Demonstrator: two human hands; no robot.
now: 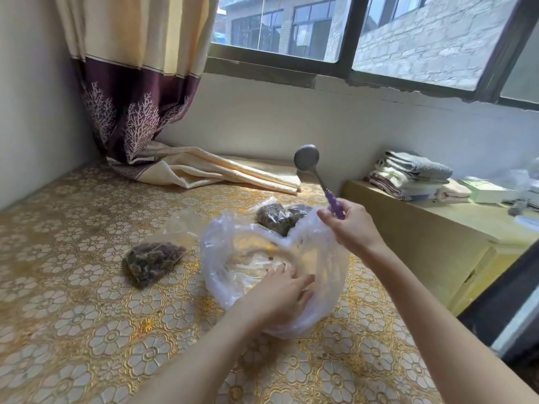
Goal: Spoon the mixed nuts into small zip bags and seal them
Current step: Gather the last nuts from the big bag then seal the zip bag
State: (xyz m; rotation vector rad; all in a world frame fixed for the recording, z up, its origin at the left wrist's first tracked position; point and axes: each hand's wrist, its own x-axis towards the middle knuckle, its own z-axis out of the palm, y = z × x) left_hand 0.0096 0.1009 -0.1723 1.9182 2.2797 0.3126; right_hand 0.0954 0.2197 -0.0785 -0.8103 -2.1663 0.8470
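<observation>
Two hands are at one big clear bag [318,275], and we judge the coming move turns on how that bag's mouth lies to them; it gapes upward and toward us, slumped on the patterned surface [73,301], and almost nothing is left inside, only a few crumbs and what look like small empty zip bags [256,262] on its floor. Our left hand [284,293] is the nearer one to that floor; it reaches down through the mouth with fingers spread and fairly flat, resting on the contents, though we cannot tell whether it pinches anything. Our right hand [348,225] stands higher, at the far right rim of the mouth; its fingers curl round the purple handle of the spoon [318,176] and seem to catch the bag's rim as well, lifting it. The spoon's long axis runs up and away to the left, bowl uppermost and empty as far as we can see; it points away from the mouth, so it would need to swing down before any scooping.

Filled small bags of nuts lie outside: one [153,262] to the left of the big bag, well apart from both hands; another [280,217] just behind the rim, near the right hand. We judge the left hand is fetching a fresh small bag or gathering the last remains.
</observation>
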